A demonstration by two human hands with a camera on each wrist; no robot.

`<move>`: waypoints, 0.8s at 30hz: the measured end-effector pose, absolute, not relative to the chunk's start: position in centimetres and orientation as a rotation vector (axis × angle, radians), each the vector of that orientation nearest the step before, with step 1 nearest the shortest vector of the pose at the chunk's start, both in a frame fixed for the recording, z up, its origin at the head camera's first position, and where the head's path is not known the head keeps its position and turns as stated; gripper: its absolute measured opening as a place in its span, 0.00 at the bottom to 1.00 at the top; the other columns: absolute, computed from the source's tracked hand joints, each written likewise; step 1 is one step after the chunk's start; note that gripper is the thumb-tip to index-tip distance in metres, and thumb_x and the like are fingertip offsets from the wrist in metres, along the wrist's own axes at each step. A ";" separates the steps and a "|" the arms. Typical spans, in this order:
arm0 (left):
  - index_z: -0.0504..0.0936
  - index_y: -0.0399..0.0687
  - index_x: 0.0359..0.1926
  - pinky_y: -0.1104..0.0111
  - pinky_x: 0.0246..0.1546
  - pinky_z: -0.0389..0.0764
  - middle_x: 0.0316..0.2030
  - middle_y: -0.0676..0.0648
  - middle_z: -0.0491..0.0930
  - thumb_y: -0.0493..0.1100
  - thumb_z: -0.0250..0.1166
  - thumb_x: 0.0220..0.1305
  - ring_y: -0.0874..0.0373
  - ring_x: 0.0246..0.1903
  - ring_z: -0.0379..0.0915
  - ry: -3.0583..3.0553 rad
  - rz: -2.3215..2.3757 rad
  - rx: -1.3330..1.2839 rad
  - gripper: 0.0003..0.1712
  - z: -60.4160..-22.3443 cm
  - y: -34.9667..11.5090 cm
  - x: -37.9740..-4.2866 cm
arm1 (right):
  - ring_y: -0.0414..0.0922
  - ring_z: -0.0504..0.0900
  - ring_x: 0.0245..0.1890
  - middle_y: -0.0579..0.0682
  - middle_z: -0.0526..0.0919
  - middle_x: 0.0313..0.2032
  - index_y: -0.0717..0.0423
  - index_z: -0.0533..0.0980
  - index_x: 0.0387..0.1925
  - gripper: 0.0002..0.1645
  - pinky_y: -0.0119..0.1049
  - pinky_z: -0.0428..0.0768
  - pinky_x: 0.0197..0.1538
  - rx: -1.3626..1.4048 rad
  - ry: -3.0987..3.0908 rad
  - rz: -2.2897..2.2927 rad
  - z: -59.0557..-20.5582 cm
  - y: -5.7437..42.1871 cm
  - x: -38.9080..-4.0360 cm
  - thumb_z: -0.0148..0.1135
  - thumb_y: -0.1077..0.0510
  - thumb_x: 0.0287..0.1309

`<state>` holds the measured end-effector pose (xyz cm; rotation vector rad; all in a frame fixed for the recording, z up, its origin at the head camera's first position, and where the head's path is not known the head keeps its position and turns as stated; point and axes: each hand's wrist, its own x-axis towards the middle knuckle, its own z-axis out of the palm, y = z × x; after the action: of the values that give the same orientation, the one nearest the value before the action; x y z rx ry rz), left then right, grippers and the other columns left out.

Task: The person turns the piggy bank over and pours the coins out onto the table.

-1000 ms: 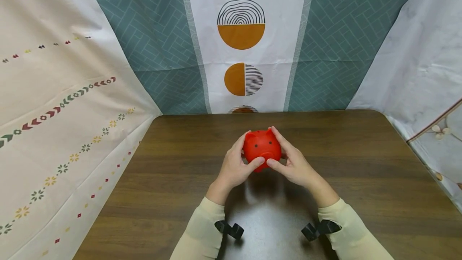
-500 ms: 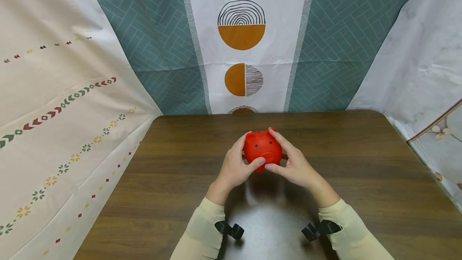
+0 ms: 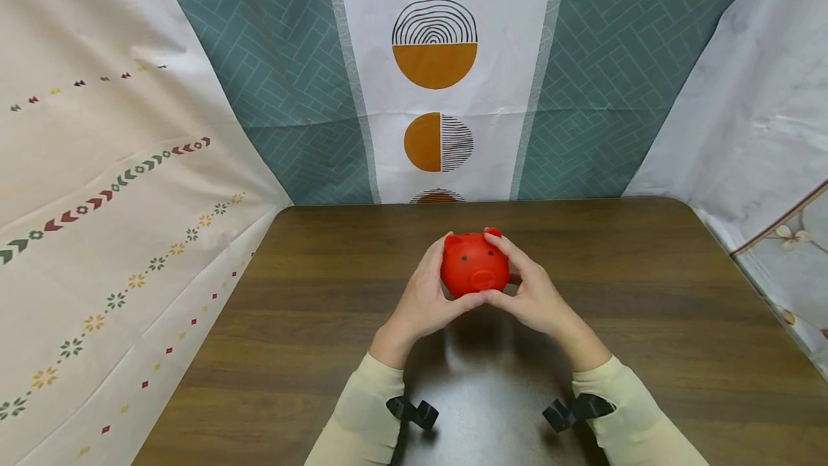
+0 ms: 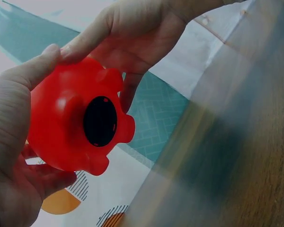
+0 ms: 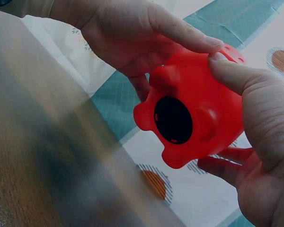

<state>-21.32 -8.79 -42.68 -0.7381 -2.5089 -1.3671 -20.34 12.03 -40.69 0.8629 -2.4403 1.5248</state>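
A round red piggy bank [image 3: 475, 265] is held up off the table between both hands, its face turned up toward the head camera. My left hand [image 3: 423, 297] grips its left side, and my right hand [image 3: 533, 293] grips the right. Both thumbs meet below the snout, with the other fingers curving round the sides toward the back. In the left wrist view, the underside of the piggy bank [image 4: 75, 113] shows stubby feet and a black round plug [image 4: 100, 121]. The same black plug [image 5: 173, 120] faces out in the right wrist view.
A brown wood-grain table [image 3: 310, 308] spreads beneath the hands. Behind it hangs a teal and white patterned cloth [image 3: 582, 92]. A cream cloth [image 3: 129, 200] drapes at the left and a white one [image 3: 744, 113] at the right. Black camera mounts [image 3: 414, 412] sit on both wrists.
The piggy bank has shifted slightly right and tilted, so its face sits a little differently. The left thumb has slid down from its front to meet the right thumb below the snout.
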 end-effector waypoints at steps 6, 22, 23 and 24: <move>0.42 0.63 0.75 0.61 0.51 0.78 0.67 0.58 0.59 0.60 0.75 0.45 0.60 0.62 0.61 -2.476 -1.393 -0.784 0.64 -42.7 -8.8 -21.3 | 0.52 0.72 0.58 0.50 0.62 0.69 0.41 0.58 0.71 0.49 0.46 0.81 0.48 0.810 -2.438 1.549 -42.6 12.6 -21.7 0.72 0.60 0.50; 0.51 0.66 0.74 0.61 0.54 0.76 0.72 0.51 0.50 0.47 0.80 0.41 0.53 0.65 0.58 -2.474 -1.181 -0.968 0.63 -43.1 -8.7 -21.5 | 0.53 0.77 0.51 0.49 0.73 0.59 0.32 0.61 0.69 0.45 0.38 0.84 0.40 0.728 -2.456 1.662 -42.7 13.1 -21.8 0.71 0.53 0.53; 0.51 0.66 0.74 0.62 0.53 0.76 0.72 0.51 0.51 0.45 0.80 0.41 0.54 0.65 0.58 -2.479 -1.185 -0.964 0.63 -43.0 -8.7 -21.5 | 0.53 0.77 0.51 0.49 0.73 0.59 0.32 0.61 0.69 0.45 0.38 0.84 0.41 0.722 -2.462 1.662 -42.7 13.2 -21.8 0.71 0.53 0.53; 0.51 0.65 0.74 0.62 0.53 0.77 0.71 0.51 0.52 0.44 0.80 0.41 0.54 0.65 0.58 -2.482 -1.190 -0.961 0.63 -43.0 -8.7 -21.5 | 0.53 0.77 0.51 0.49 0.73 0.58 0.32 0.61 0.69 0.45 0.38 0.84 0.41 0.717 -2.466 1.662 -42.8 13.2 -21.8 0.71 0.53 0.52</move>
<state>-21.49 -8.70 -42.96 -0.9609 -2.4817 -1.1901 -21.82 13.18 -42.76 0.7168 -2.4664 1.6619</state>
